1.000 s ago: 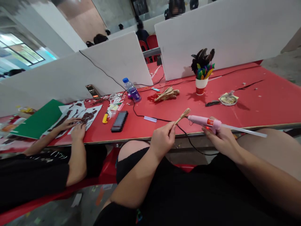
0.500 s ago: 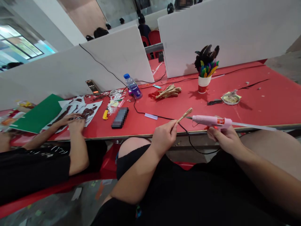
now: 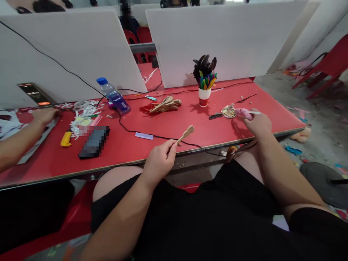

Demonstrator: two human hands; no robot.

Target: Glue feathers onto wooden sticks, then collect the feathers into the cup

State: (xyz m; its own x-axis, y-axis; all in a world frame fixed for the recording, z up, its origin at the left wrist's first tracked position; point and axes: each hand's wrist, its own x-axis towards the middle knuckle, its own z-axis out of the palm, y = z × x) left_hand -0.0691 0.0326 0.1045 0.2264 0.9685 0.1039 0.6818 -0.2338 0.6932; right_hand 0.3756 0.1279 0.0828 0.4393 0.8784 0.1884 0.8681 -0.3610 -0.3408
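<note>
My left hand (image 3: 160, 159) is closed around the thin end of a small light-wood piece (image 3: 187, 133), shaped like a little spatula, whose wide end points up and right above the table's front edge. Over the right part of the table, my right hand (image 3: 257, 125) grips a pink glue gun (image 3: 244, 113), with a pale glue stick showing at its back. The gun's front is at a small round dish (image 3: 228, 112) with yellowish contents; whether the nozzle touches it I cannot tell. A black feather (image 3: 215, 116) lies beside the dish.
On the red table (image 3: 168, 121) are a pile of wooden pieces (image 3: 166, 104), a paper cup (image 3: 204, 98) of feathers, a bottle (image 3: 114, 96), a phone (image 3: 94, 142) and a yellow cutter (image 3: 66, 139). A black cord (image 3: 126, 127) crosses it. A co-worker's arm (image 3: 27, 137) reaches in from the left.
My right hand has carried the glue gun away from the wooden piece, over to the dish. My left hand still holds the piece. The view has turned right.
</note>
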